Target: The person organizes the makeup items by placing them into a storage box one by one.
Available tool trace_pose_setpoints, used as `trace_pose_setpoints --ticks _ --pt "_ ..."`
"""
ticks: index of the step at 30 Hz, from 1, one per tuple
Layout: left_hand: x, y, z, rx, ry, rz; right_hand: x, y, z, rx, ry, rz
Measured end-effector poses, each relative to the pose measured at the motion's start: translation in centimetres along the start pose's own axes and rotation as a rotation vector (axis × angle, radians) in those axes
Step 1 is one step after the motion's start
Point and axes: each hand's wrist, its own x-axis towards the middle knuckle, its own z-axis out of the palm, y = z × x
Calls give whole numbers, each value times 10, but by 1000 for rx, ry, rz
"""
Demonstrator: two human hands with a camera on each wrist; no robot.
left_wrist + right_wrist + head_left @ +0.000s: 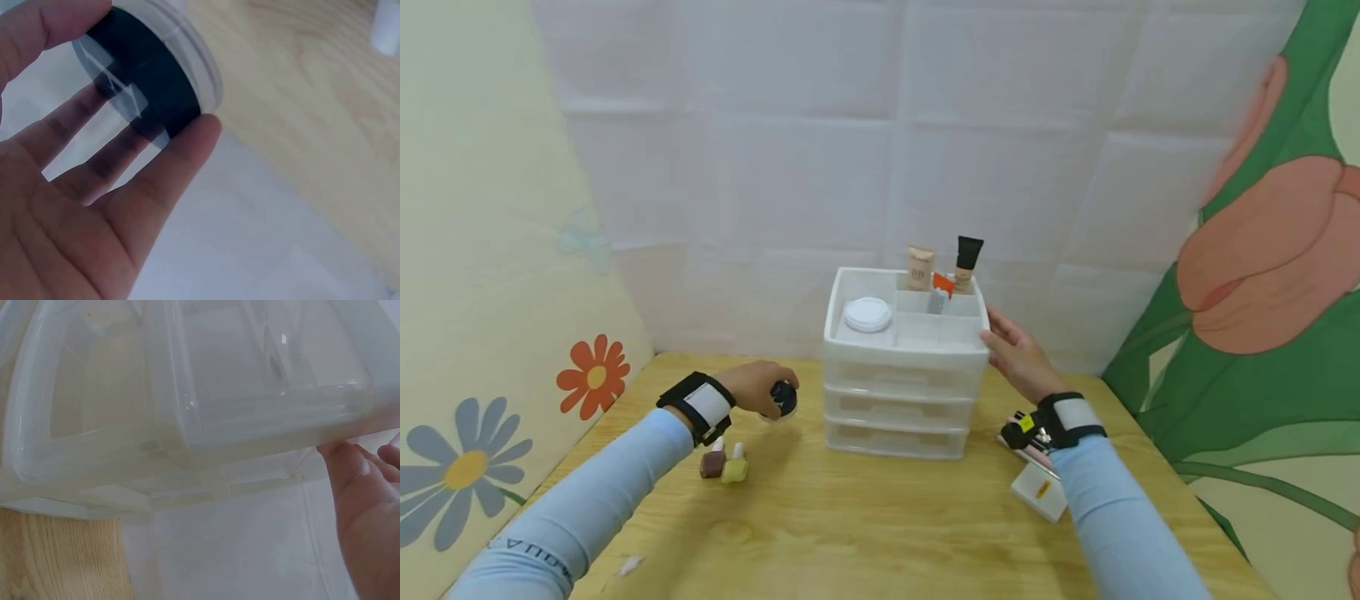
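My left hand (758, 387) grips a round clear jar with a black inside (782, 398) just above the wooden table, left of the white drawer organizer (901, 400). In the left wrist view the thumb and fingers (181, 156) curl round the jar (147, 81). My right hand (1017, 354) rests with straight fingers against the organizer's upper right side; the right wrist view shows its fingers (356, 487) touching the translucent plastic wall (187, 425). The organizer has three drawers and a top tray holding a white round compact (868, 314), a beige tube (920, 267) and a black-capped tube (967, 262).
Two small nail polish bottles (725, 462) lie on the table (880, 525) under my left forearm. A white box (1040, 490) and a pink item (1030, 450) lie under my right wrist. White sheeting and floral panels close the back and sides.
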Motion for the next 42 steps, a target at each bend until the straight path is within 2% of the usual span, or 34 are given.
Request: trace_pose_setpoints --ticks 7,12,16,22,26,32,37,42 --pt "-20 28 -31 21 -31 12 1 0 -2 -4 -1 1" --pt "-31 47 -50 57 -44 67 1 -2 -1 18 -3 14" --pt "-33 64 -67 89 -47 125 2 -3 -3 25 3 18" --pt "-34 85 -88 110 -75 170 5 -3 -5 10 6 34" --pt "-32 96 -101 104 -93 196 5 -3 -5 4 5 38" --pt "-23 111 -119 113 -106 197 4 -3 -7 7 13 54" --pt "-9 120 -133 100 -103 196 3 -4 -7 2 9 46" --pt "8 122 -141 86 -87 186 2 -4 -6 -6 12 40"
